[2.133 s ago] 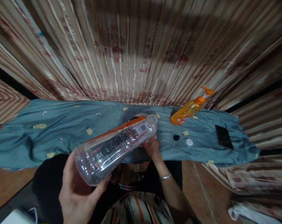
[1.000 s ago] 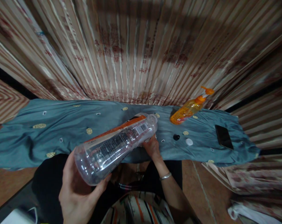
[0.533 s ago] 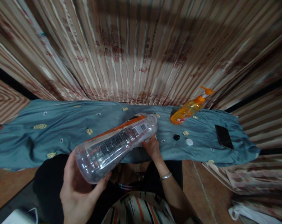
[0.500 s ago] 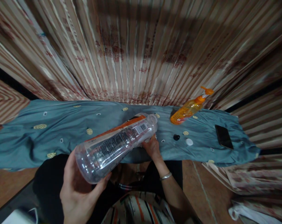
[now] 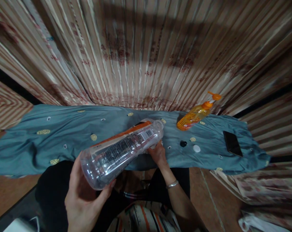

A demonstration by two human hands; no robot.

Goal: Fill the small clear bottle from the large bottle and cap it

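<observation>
A large clear plastic bottle (image 5: 121,154) with a dark and orange label lies tilted across the middle, its base toward me and its neck pointing to the far right. My left hand (image 5: 84,193) is wrapped around the base from below and the left side. Under the neck end is my right hand (image 5: 158,153), its fingers curled and mostly hidden behind the bottle; what they grip cannot be made out. Just right of it, a black cap (image 5: 183,143) and a white cap (image 5: 196,148) lie on the blue-green cloth (image 5: 71,129).
An orange pump bottle (image 5: 194,116) with amber liquid stands at the back right. Farther right lies a black phone (image 5: 232,143). A pleated striped curtain (image 5: 141,58) hangs behind the cloth-covered surface. A white object (image 5: 20,225) is at the lower left.
Both hands keep their places on and under the clear bottle. The bottle's base has shifted very slightly to the right; the whole view has dipped a little.
</observation>
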